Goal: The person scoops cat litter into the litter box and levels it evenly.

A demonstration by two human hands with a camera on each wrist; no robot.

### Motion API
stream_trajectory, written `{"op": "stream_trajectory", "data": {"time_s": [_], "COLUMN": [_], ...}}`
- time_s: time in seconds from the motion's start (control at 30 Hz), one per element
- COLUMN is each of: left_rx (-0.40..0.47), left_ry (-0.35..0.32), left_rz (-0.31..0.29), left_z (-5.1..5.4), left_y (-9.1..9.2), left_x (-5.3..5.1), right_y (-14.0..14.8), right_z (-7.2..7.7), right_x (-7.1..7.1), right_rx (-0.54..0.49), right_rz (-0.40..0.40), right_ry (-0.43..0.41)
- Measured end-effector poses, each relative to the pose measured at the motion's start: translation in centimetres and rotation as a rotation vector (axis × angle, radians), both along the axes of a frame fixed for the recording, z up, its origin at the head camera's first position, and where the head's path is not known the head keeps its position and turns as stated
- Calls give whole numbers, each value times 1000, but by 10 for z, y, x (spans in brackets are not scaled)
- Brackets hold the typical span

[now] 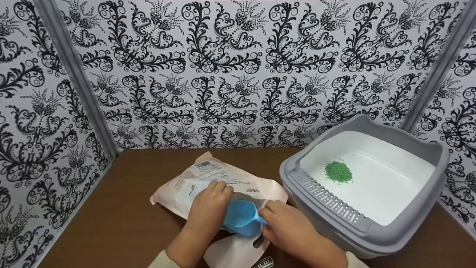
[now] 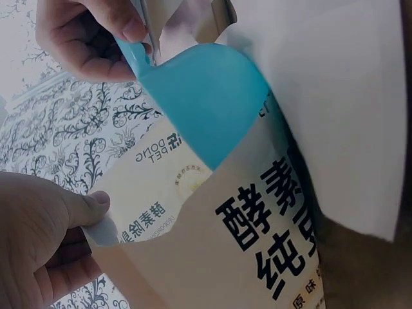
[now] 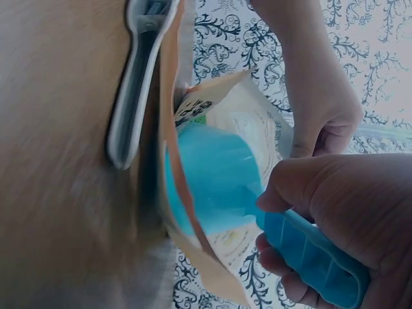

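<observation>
A pale pink printed bag (image 1: 223, 178) lies on the table with its torn mouth toward me. My left hand (image 1: 211, 203) pinches the edge of that mouth between thumb and fingers, plainly seen in the left wrist view. My right hand (image 1: 288, 227) grips the handle of a blue scoop (image 1: 240, 214). In the right wrist view the scoop's bowl (image 3: 215, 174) sits inside the bag opening, and a bit of green shows beyond it. A loose flap of the bag (image 1: 236, 249) with a handle hole hangs below the scoop. How full the bowl is, I cannot tell.
To the right stands a grey-rimmed litter box (image 1: 416, 223) with a white interior and a small heap of green granules (image 1: 338, 171). A grey-handled tool (image 3: 135, 96) lies near the bag's flap. Patterned wall panels (image 1: 223, 74) enclose the brown table (image 1: 122, 208).
</observation>
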State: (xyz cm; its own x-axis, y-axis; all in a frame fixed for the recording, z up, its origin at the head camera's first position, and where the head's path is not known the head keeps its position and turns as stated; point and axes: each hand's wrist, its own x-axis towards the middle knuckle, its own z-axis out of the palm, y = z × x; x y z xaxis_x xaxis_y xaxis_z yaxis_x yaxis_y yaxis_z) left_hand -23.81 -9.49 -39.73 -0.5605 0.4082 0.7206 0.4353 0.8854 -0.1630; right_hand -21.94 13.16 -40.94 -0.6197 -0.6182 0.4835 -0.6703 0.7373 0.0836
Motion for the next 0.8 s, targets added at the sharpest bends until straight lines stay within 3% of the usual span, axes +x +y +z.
{"op": "stream_trajectory", "data": {"time_s": [0.17,0.63,0.8], "left_rx": [10,189,177], "left_ry": [22,-10,-16], "left_rz": [-2,-28,-11], "left_z": [0,8,10], "left_y": [-1,-10,-10], "left_x": [-1,-3,-4], "right_y": [-9,-37,-43], "right_z": [5,17,18], "right_x": [-2,-10,-14], "right_rx": [22,94,95], "right_rz": [-18,-87,-92], "right_ry": [-41,-140,-130]}}
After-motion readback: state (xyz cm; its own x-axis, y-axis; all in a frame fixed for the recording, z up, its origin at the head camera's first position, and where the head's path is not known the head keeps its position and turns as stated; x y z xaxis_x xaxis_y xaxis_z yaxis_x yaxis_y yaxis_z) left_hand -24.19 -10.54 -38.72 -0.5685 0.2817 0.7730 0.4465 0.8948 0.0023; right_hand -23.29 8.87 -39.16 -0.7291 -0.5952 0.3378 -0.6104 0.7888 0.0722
